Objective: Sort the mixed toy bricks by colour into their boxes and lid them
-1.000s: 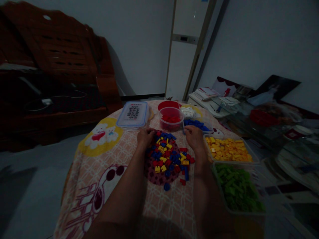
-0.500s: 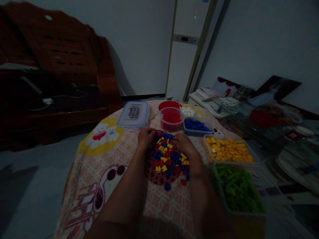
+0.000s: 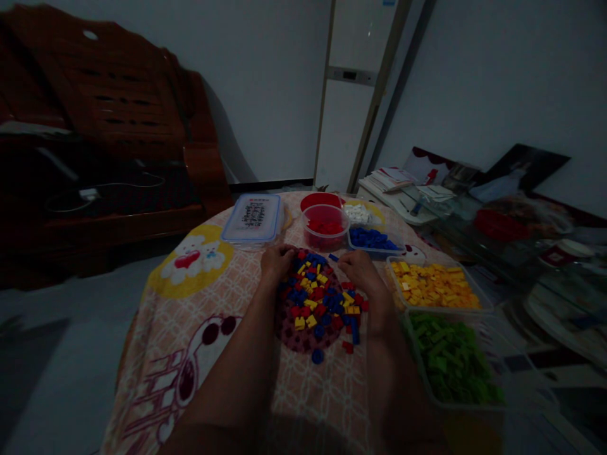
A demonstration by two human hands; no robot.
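A pile of red, blue and yellow toy building bricks (image 3: 315,287) lies in the middle of the cloth-covered table, over a dark red patch of the cloth. My right hand (image 3: 361,270) is at the pile's upper right edge, its fingertips pinched on a blue building brick (image 3: 334,257). At the upper left edge of the pile rests my left hand (image 3: 276,264), fingers curled together; whatever they hold is hidden. A round blue piece (image 3: 317,356) sits apart, below the pile.
Clear tubs hold red bricks (image 3: 325,226), blue bricks (image 3: 372,239), yellow bricks (image 3: 436,285) and green bricks (image 3: 455,360). White pieces (image 3: 359,213) lie behind the blue ones. A lidded box (image 3: 253,218) stands back left. Beyond the table's right side is a cluttered glass table (image 3: 474,234).
My right hand has drawn slightly right and away from the pile, and a blue brick now shows in its fingertips. More red bricks show beside it. My left hand has barely moved.
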